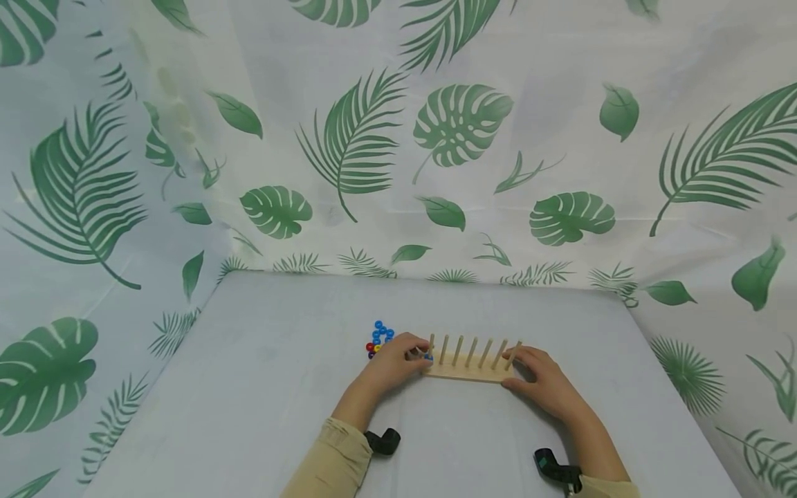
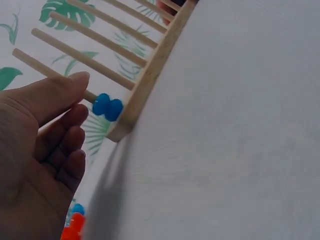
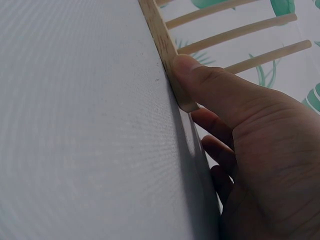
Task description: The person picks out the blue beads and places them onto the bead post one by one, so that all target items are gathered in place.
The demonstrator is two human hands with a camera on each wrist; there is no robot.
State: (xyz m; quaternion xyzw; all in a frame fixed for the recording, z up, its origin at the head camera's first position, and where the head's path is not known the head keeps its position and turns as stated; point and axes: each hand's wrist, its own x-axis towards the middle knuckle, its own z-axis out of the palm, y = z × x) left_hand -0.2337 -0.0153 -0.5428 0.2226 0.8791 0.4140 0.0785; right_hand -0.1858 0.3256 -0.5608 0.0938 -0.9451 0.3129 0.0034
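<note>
A wooden peg board (image 1: pixel 468 373) with a row of several upright pegs stands between the two hands. My left hand (image 1: pixel 391 362) is at its left end, the thumb lying across the end peg (image 2: pixel 40 64) in the left wrist view. Just below the thumb, two blue beads (image 2: pixel 107 106) sit on that peg, down against the base. The index finger is mostly hidden behind the thumb. My right hand (image 1: pixel 548 384) grips the board's right end. In the right wrist view its thumb (image 3: pixel 192 70) presses the base edge, with the other fingers partly hidden behind.
Loose beads lie left of the board, partly behind the left hand: several blue beads (image 1: pixel 379 332), plus red (image 1: pixel 370 347) and yellow ones. A white cloth (image 1: pixel 261 387) covers the table. Leaf-print sheets (image 1: pixel 467 187) rise at the back and sides.
</note>
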